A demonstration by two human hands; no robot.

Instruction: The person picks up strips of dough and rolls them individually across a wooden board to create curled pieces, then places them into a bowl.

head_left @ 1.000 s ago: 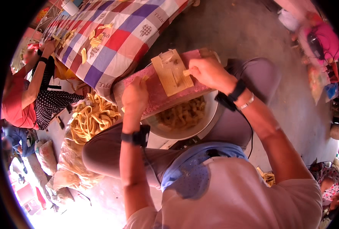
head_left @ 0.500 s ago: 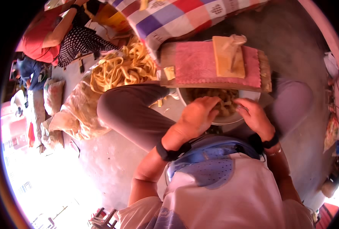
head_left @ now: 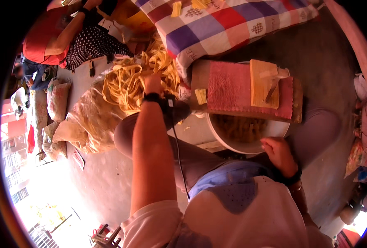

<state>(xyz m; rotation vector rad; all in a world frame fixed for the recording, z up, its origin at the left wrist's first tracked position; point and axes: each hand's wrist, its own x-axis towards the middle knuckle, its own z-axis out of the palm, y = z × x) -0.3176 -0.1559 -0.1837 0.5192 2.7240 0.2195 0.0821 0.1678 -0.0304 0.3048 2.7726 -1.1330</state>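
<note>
My left hand [head_left: 153, 84] reaches forward into a heap of long, flat, yellowish strips [head_left: 123, 84], which lies on a large plastic sack. Its fingertips are lost among the strips, so I cannot tell whether it grips any. My right hand [head_left: 280, 156] rests with curled fingers by the near right rim of a white basin [head_left: 227, 145], and nothing shows in it. Brownish pieces [head_left: 239, 128] lie in the shaded basin. Over the basin's far part lies a wooden board [head_left: 200, 78] with a pink textured cloth [head_left: 229, 84] and a yellow wooden block [head_left: 262, 82] on top.
A checkered padded cloth [head_left: 233, 25] with several yellow pieces on it lies beyond the board. At the far left sits another person in a red top [head_left: 47, 39]. Stuffed sacks [head_left: 58, 101] stand along the left; assorted items [head_left: 359, 144] line the right wall.
My left hand has left the basin and moved forward and left into the strip heap. My right hand has drawn back slightly to the basin's rim, its fingers now curled. The view has shifted.
</note>
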